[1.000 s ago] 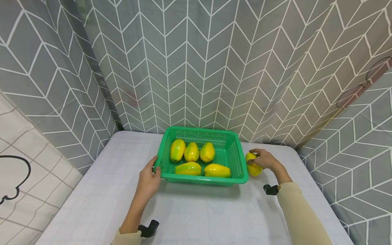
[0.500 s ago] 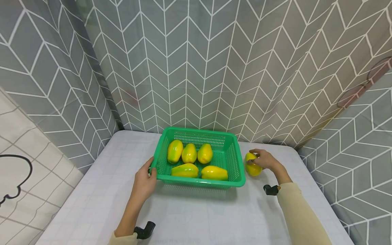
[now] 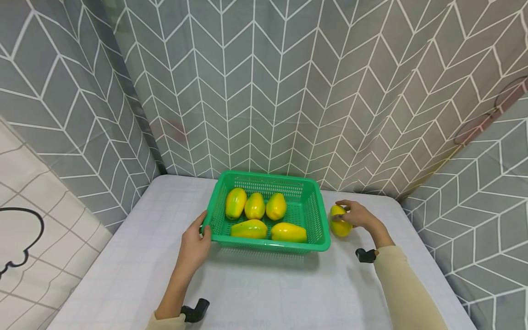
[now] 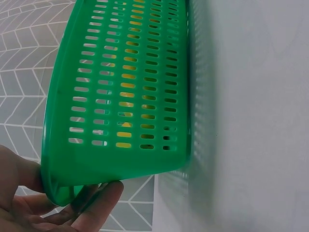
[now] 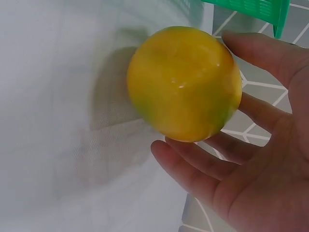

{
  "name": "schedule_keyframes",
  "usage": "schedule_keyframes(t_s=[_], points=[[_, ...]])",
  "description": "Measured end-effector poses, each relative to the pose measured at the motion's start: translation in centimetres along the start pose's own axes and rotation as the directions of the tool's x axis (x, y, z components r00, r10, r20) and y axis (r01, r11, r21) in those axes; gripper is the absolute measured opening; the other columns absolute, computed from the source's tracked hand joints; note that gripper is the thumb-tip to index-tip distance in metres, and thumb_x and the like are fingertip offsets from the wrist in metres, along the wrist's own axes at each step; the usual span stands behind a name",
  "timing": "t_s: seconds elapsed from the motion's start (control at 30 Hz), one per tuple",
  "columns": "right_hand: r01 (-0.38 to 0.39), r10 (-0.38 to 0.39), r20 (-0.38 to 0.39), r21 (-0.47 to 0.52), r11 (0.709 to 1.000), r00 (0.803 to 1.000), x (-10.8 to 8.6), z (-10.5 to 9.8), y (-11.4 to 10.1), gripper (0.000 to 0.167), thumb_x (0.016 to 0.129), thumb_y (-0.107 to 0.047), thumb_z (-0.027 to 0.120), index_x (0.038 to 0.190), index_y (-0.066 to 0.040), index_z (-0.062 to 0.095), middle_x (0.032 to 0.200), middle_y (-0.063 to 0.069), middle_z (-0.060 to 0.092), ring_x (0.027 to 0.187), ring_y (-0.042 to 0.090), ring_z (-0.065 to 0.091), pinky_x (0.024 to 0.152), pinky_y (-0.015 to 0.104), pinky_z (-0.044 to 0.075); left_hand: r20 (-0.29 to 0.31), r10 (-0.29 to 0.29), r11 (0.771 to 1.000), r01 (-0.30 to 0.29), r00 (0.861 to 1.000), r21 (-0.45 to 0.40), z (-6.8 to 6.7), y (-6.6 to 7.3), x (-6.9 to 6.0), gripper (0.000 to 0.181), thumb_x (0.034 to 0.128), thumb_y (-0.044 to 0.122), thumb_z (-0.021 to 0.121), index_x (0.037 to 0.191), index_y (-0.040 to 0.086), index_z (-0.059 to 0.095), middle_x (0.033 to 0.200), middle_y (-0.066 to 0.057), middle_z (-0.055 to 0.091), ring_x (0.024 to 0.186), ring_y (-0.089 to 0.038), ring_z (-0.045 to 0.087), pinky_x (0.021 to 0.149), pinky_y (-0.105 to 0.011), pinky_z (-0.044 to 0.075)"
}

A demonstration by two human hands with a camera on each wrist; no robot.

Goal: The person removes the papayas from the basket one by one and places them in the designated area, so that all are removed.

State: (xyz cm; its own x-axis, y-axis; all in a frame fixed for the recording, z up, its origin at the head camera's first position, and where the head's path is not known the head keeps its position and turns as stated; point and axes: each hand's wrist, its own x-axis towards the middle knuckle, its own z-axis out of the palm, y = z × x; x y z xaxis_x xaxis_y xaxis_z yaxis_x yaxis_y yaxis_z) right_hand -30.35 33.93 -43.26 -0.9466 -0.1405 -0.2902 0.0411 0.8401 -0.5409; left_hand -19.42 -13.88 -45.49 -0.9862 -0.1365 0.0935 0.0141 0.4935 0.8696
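Observation:
A green plastic basket [image 3: 264, 244] with slotted walls stands on the table, several glossy yellow papayas [image 3: 289, 233] lying inside it. At its left front corner my left hand [image 3: 195, 245] grips the rim; in the left wrist view the thumb and fingers [image 4: 99, 205] curl round the rim from both sides. To the right of the basket, my right hand [image 3: 358, 214] holds another yellow papaya [image 3: 341, 228] from above. The right wrist view shows this papaya [image 5: 183, 84] end-on with green patches, thumb on one side and fingers on the other.
A pale cloth covers the table [image 3: 264, 293]. Grey patterned curtains [image 3: 272, 91] rise behind it and at both sides. Black wrist devices [image 3: 195, 310] sit on both forearms.
The left hand and the basket with its papayas have shifted slightly to the left, widening the gap to the right-hand papaya. My right hand has hardly moved.

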Motion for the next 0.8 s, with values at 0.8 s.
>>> schedule_keyframes(t_s=[0.8], points=[[0.093, -0.102, -0.122, -0.073, 0.993, 0.987, -0.9, -2.1, -2.8, 0.074, 0.1, -0.038, 0.068, 0.158, 0.0, 0.043, 0.158, 0.039, 0.043, 0.139, 0.062, 0.05, 0.108, 0.075, 0.046, -0.002, 0.01, 1.0, -0.01, 1.0, -0.014, 0.1, -0.2, 0.0, 0.054, 0.1103, 0.011, 0.041, 0.161, -0.006, 0.036, 0.166, -0.029, 0.041, 0.141, -0.041, 0.055, 0.103, -0.051, 0.056]])
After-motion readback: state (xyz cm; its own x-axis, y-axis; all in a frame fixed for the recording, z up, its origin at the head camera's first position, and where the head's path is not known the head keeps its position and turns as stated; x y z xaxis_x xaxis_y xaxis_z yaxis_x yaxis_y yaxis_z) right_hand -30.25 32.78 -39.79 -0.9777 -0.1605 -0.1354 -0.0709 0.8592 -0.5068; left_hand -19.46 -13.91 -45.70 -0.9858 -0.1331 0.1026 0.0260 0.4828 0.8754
